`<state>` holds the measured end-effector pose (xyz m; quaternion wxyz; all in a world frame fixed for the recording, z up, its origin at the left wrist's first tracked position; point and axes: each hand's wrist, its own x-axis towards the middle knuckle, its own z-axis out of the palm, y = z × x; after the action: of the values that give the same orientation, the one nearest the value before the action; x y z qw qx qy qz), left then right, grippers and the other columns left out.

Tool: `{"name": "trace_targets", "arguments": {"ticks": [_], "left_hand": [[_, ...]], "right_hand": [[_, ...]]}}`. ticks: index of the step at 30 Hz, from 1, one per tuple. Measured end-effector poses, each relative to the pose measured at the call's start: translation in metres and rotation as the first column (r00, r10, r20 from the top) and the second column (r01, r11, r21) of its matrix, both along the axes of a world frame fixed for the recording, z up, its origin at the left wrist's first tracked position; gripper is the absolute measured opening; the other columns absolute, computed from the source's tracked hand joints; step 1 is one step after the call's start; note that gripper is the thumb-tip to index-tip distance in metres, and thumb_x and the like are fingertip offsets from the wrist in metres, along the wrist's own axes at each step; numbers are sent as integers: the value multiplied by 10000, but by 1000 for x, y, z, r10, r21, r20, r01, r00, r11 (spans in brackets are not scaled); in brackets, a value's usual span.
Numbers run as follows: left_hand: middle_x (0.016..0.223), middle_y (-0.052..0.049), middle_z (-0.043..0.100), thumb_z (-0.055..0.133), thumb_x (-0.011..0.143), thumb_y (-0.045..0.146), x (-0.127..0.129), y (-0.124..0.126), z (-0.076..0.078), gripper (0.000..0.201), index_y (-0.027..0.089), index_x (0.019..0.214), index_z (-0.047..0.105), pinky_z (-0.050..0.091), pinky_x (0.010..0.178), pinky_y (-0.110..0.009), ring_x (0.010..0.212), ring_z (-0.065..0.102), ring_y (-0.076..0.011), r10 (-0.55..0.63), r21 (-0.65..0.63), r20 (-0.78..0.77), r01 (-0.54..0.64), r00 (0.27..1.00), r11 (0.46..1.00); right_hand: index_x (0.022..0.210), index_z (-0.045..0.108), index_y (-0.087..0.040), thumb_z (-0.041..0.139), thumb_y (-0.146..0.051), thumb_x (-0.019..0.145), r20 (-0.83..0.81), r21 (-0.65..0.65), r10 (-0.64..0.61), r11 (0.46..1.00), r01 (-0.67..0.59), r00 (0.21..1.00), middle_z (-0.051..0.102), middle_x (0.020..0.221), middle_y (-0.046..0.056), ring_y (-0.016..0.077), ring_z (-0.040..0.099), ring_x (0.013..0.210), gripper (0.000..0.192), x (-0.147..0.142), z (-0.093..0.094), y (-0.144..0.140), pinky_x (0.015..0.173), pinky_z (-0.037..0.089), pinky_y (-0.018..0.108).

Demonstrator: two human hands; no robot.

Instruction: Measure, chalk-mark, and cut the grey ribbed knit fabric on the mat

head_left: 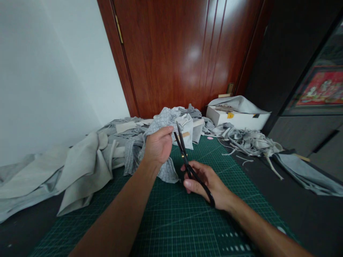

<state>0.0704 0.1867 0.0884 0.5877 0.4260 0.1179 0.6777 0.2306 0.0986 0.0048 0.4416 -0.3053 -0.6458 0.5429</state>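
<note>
My left hand grips a crumpled piece of grey patterned cloth and holds it up above the green cutting mat. My right hand holds black scissors by the handles. Their blades point up and away, close beside the cloth and my left thumb. The blades look nearly closed. The cloth hangs down below my left hand to the mat.
Beige and grey fabric is piled at the left and back of the mat. A white box stands at the back right by a wooden door. Grey fabric strips and a folded grey piece lie on the dark table at right.
</note>
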Motion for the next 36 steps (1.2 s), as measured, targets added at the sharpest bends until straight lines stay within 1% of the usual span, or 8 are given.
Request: {"name": "trace_targets", "arguments": {"ticks": [3, 6, 8, 13, 17, 23, 30, 36], "left_hand": [[701, -17, 718, 773, 610, 97, -5, 3, 1, 143, 218, 606, 697, 509, 1064, -448, 947, 722, -263, -11, -2, 13, 11, 1000, 1000], [696, -6, 717, 750, 606, 92, -8, 4, 1, 139, 223, 618, 706, 523, 1039, -417, 857, 707, -223, -1, 7, 47, 1, 999, 1000], [701, -2, 720, 737, 602, 83, -8, 4, 1, 148, 224, 640, 715, 527, 1031, -407, 831, 702, -211, 5, 11, 62, -6, 998, 1000], [735, -20, 738, 714, 584, 95, -3, -1, 1, 194, 225, 727, 734, 534, 1032, -466, 955, 738, -282, -46, -13, 86, 47, 995, 999], [713, -25, 726, 700, 561, 109, 2, -6, -1, 225, 221, 752, 736, 541, 1033, -518, 974, 746, -320, -115, -67, 83, 121, 990, 990], [780, -44, 750, 674, 534, 100, 10, -10, -5, 323, 211, 827, 753, 527, 1054, -549, 1022, 736, -339, -153, -104, 84, 161, 985, 981], [698, -30, 690, 660, 508, 94, 15, -11, -7, 190, 208, 659, 672, 534, 1037, -520, 969, 729, -311, -122, -143, 79, 132, 989, 981], [629, -25, 639, 666, 512, 104, 15, -12, -8, 136, 203, 600, 637, 552, 1001, -509, 928, 725, -306, -141, -162, 63, 149, 988, 976]], "right_hand": [[1047, 613, -178, 927, -490, 773, 5, -38, 47, 998, -47, 999, 599, 827, -12, 142, 567, 684, 521, -1, 3, -1, 632, 446, 277], [1039, 604, -178, 925, -507, 772, -3, -50, 75, 996, -75, 997, 589, 803, -22, 136, 564, 664, 532, -1, 4, -2, 621, 452, 273], [1041, 593, -178, 889, -533, 813, -2, -35, 90, 995, -90, 996, 587, 776, -27, 136, 569, 653, 516, -1, 5, -2, 619, 460, 275], [1077, 582, -165, 816, -584, 877, -10, 15, 112, 994, -112, 994, 609, 771, -15, 134, 581, 644, 520, -2, 4, -2, 607, 457, 269], [1095, 576, -168, 803, -574, 895, -51, 29, 127, 992, -125, 991, 627, 766, -10, 137, 589, 656, 507, -5, 3, -2, 630, 473, 278], [1070, 589, -176, 824, -544, 882, -112, 62, 65, 996, -58, 992, 626, 795, -8, 135, 596, 661, 476, -10, 2, -2, 629, 507, 281], [1029, 590, -184, 873, -496, 832, -127, 5, -10, 1000, 11, 992, 594, 707, -37, 134, 563, 620, 466, -15, 8, -7, 575, 498, 263], [998, 610, -178, 900, -521, 782, -125, -39, -97, 995, 93, 987, 565, 673, -53, 118, 523, 554, 499, -19, 10, -11, 522, 472, 251]]}}
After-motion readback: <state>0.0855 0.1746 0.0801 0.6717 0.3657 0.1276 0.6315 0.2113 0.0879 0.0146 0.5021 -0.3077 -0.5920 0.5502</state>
